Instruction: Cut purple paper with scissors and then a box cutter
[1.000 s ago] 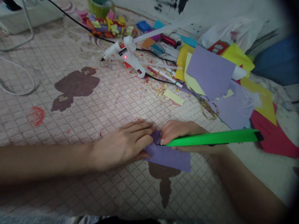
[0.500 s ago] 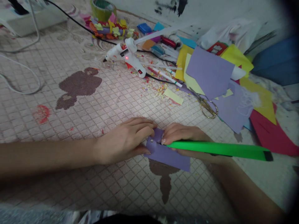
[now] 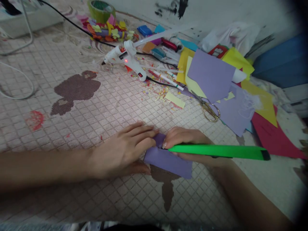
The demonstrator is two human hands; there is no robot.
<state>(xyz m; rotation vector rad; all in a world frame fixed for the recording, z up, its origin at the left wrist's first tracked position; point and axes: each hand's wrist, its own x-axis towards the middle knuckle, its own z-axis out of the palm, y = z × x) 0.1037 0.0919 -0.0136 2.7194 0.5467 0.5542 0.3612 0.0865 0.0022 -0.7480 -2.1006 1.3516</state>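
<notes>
Green strip [image 3: 216, 151] swung level | right hand [image 3: 185, 138] grip closed on it | left hand [image 3: 120, 150] open, flat on purple paper [image 3: 166, 162]

A lilac paper sheet [image 3: 168, 162] lies flat under the left fingertips [image 3: 150, 129], one corner rising between both hands; a bright green strip [image 3: 216, 150] with a black end extends rightward, gripped by the right fingers [image 3: 180, 136].

the left hand [image 3: 121, 150] has room over the woven mat [image 3: 72, 160] to its left; gold scissors [image 3: 209, 110], loose paper sheets [image 3: 211, 77] and a glue gun [image 3: 125, 57] stand ahead and rightward.
</notes>
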